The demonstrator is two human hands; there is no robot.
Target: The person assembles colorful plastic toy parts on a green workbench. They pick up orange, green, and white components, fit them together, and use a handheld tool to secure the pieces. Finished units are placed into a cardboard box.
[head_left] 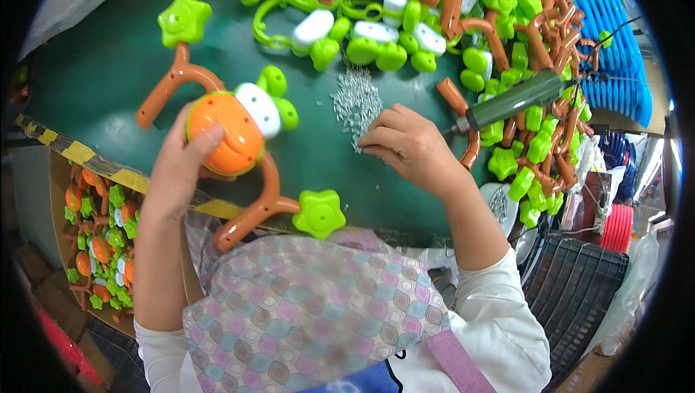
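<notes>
My left hand [177,157] is closed round a plastic toy animal [230,136] with an orange body, a white and green head part and brown branch-like limbs tipped with green stars. The thumb lies across its orange face, and the toy is held above the table. At the edge of a pile of small grey screws [357,99], my right hand [402,141] has its fingertips pinched together. Whatever sits between those fingertips is too small to make out. A dark green electric screwdriver [515,99] lies to the right of that hand, its tip pointing at the wrist.
Green-and-white toy parts [376,34] line the far side of the green table [94,96]. Brown and green limb pieces [543,125] heap up at the right, beside stacked blue plastic parts [615,52]. A box of assembled toys [101,241] stands at lower left, a black crate [579,284] at lower right.
</notes>
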